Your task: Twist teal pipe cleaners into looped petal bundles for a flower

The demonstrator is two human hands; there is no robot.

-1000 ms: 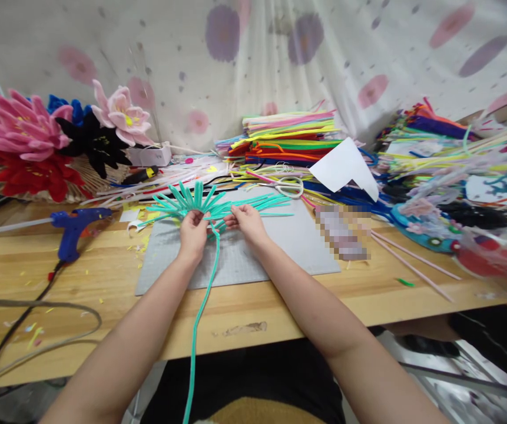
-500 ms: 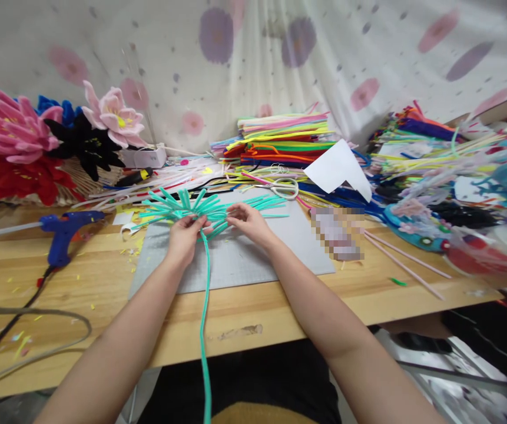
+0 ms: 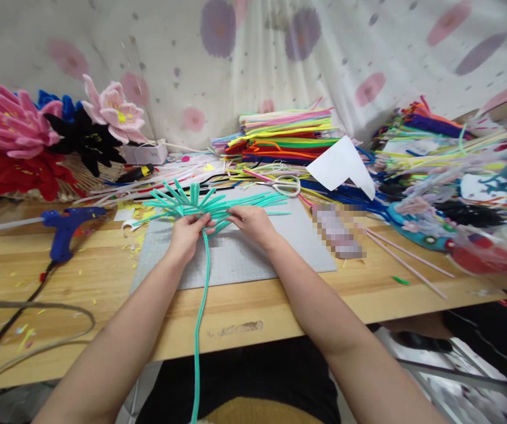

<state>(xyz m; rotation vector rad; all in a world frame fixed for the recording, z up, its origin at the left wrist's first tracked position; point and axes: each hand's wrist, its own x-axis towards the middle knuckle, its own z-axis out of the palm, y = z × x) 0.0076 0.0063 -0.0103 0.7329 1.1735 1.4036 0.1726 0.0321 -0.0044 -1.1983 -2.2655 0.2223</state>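
A bundle of teal pipe cleaners (image 3: 195,197) fans out above the grey mat (image 3: 253,259). My left hand (image 3: 188,235) pinches the bundle at its near side, fingers pressed together. From there a long teal strand (image 3: 198,330) hangs down past the table's front edge. At the bundle's right side is my right hand (image 3: 251,224), with thumb and fingertips closed on teal stems. Other teal stems stretch out to the right behind this hand. The exact grip of the right fingertips is too small to make out.
A blue glue gun (image 3: 65,229) lies at the left, its cord running forward. Fuzzy flowers (image 3: 15,123) stand behind it. Scissors (image 3: 287,185), white paper (image 3: 344,168) and stacked coloured pipe cleaners (image 3: 288,135) are at the back. Two pink stems (image 3: 406,262) lie at the right.
The upper teal stems stand a little more upright. My right fingers have drawn closer together at the bundle. The hanging strand's lower end has swung slightly left.
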